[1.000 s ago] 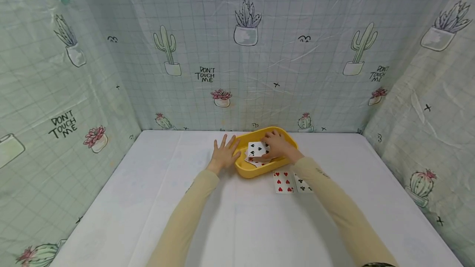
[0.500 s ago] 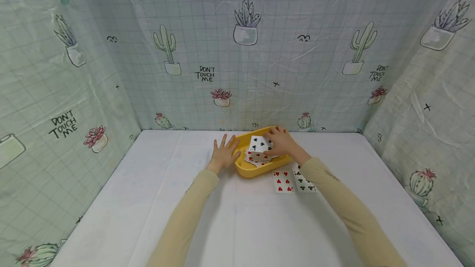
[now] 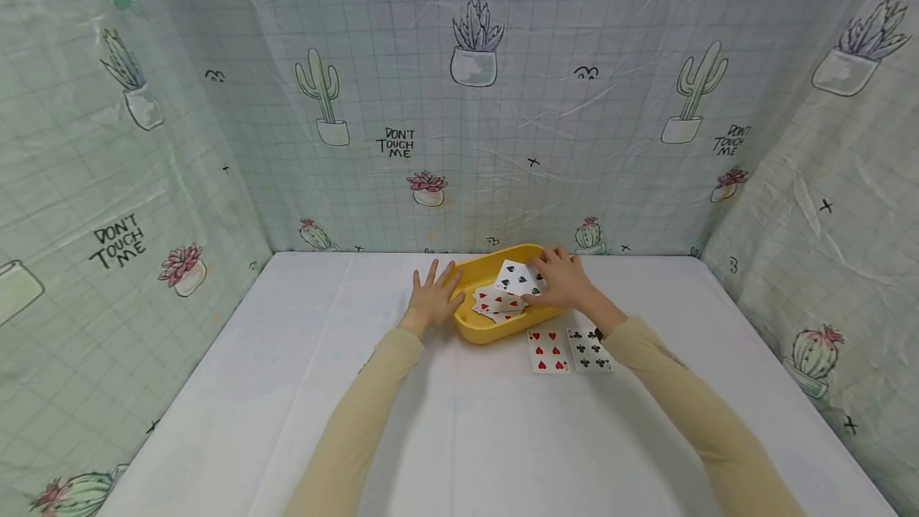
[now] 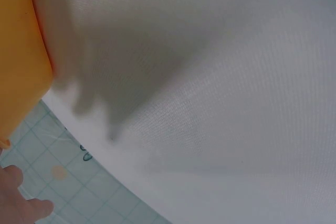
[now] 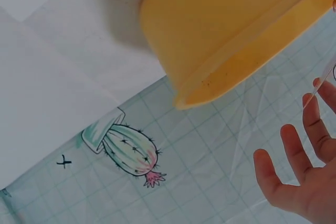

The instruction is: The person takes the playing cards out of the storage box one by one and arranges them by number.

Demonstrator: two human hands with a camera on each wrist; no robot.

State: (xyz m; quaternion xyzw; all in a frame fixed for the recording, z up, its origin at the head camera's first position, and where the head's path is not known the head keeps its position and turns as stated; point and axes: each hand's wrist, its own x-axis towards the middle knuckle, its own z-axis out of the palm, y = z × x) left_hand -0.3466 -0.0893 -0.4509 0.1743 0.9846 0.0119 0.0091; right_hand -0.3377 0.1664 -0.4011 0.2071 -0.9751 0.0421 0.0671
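A yellow oval tray (image 3: 479, 334) stands at the far side of the table. My left hand (image 3: 432, 300) lies with fingers spread against the tray's left end. With my right hand (image 3: 567, 284) I hold a spade card (image 3: 514, 275) by its right side, tilted above the tray. Its thin edge (image 5: 319, 85) shows at the fingers in the right wrist view. Beneath it in the tray are several red-pip cards (image 3: 494, 298), partly covered. The left wrist view catches only a few left fingertips (image 4: 21, 203) and the tray's side (image 4: 21, 40).
On the white table (image 3: 459, 437), in front of the tray, a six of hearts (image 3: 549, 352) and a clubs card (image 3: 587, 353) lie face up side by side. Cactus-printed cloth (image 3: 488, 126) hangs behind and at both sides of the table.
My right hand has moved right with the spade card, lifting and turning it off the red cards. More of the red cards and the clubs card shows. My left hand has stayed put.
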